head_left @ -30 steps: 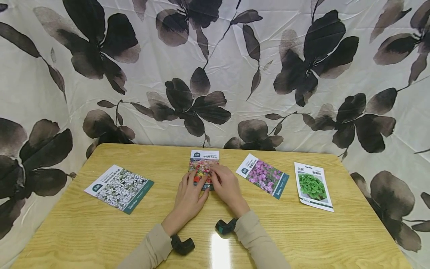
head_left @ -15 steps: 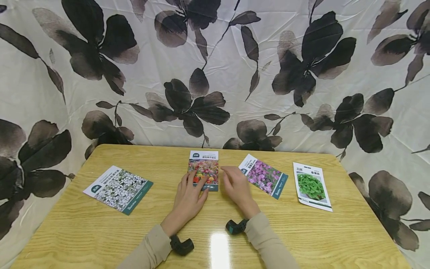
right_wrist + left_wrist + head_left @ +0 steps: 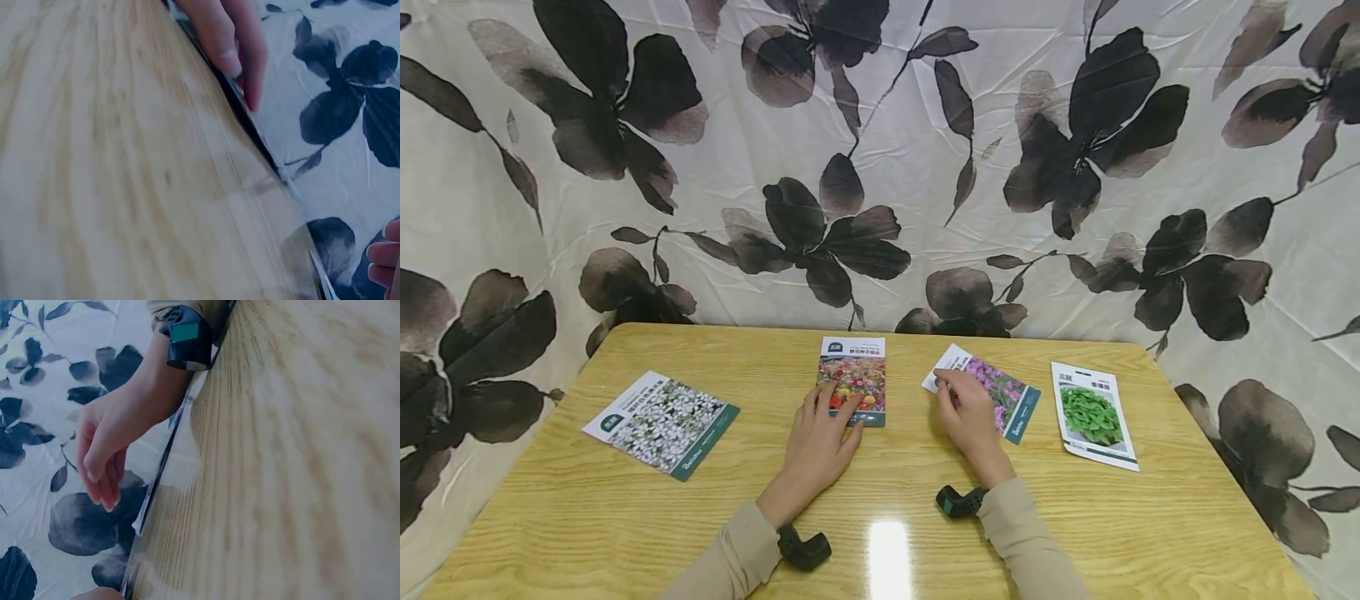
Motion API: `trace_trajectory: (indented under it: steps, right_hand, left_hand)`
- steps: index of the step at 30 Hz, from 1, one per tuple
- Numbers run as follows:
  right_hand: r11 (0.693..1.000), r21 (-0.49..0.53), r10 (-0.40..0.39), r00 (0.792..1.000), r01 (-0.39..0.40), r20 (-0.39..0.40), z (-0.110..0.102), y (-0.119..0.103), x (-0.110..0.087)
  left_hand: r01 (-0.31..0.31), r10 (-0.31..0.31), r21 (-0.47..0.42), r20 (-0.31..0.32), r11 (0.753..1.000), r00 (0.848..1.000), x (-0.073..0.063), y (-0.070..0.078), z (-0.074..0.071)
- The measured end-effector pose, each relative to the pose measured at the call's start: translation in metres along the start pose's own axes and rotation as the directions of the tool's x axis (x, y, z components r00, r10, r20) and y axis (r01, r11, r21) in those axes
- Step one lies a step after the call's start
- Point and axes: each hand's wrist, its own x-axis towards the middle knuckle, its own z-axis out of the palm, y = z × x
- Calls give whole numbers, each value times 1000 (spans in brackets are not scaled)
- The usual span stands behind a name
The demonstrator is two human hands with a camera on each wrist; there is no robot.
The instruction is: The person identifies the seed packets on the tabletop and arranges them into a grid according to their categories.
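Observation:
My left hand (image 3: 818,437) lies on the lower left part of a seed packet (image 3: 857,365) with red and yellow wildflowers, its fingers spread. My right hand (image 3: 967,419) is over the left part of a seed packet (image 3: 1009,387) with purple flowers and hides some of it. Its fingers are loosely bent. In the left wrist view my right hand (image 3: 112,444) hangs with fingers pointing down and nothing between them; whether it touches the packet I cannot tell. In the right wrist view, fingertips (image 3: 384,253) show at the lower right edge.
A seed packet with white flowers (image 3: 668,425) lies tilted at the left. One with green mint leaves (image 3: 1092,414) lies at the right. The wooden table (image 3: 647,542) ends at the back against a curtain (image 3: 722,125) with dark flowers. Black cameras sit on both wrists.
My right hand has left the wildflower packet and moved right, over the purple-flower packet. My left hand has stayed on the wildflower packet. The packets lie as before.

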Motion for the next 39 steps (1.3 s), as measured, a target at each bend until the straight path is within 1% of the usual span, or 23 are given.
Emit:
trace_trajectory:
  steps: [5, 11, 15, 21, 24, 26, 28, 31, 34, 36, 39]
  right_hand:
    - [1000, -16, 19, 1000, -19, 10, -11, 10, -3]
    - [999, -14, 37, 998, -37, 54, -28, 25, -8]
    - [999, -22, 38, 994, -36, 103, -41, 38, -11]
    - [996, -55, 78, 977, -68, 199, -55, 54, -14]
    - [994, -61, 103, 964, -91, 245, -60, 58, -15]
    - [993, -56, 120, 951, -109, 283, -61, 59, -16]
    - [990, -50, 144, 932, -135, 332, -63, 59, -17]
    - [984, -54, 179, 897, -172, 404, -64, 59, -17]
    - [978, -67, 207, 869, -198, 449, -64, 59, -17]
    - [976, -75, 215, 860, -204, 463, -64, 59, -17]
    - [974, -79, 222, 852, -210, 474, -64, 58, -16]
  left_hand:
    - [-1, 1, 2, -2, 1000, 1000, 0, -1, 1]
    - [0, 0, 0, -1, 1000, 1000, -1, -1, 2]
    - [4, -4, -3, 1, 1000, 1000, -1, -1, 2]
    - [2, -2, -1, 2, 1000, 1000, -1, 1, 1]
    - [-3, 3, -1, 5, 1000, 1000, -1, 1, 0]
    - [-4, 4, -2, 4, 1000, 1000, -1, 2, 0]
    - [-4, 4, -5, 2, 1000, 1000, 0, 1, 0]
    - [-2, 2, -5, 0, 1000, 1000, 0, 1, 0]
    - [-4, 4, -5, -4, 1000, 1000, 0, 0, 0]
    - [-7, 7, -4, -8, 1000, 1000, 0, 0, -1]
    - [-9, 9, -4, -10, 1000, 1000, 0, 0, 0]
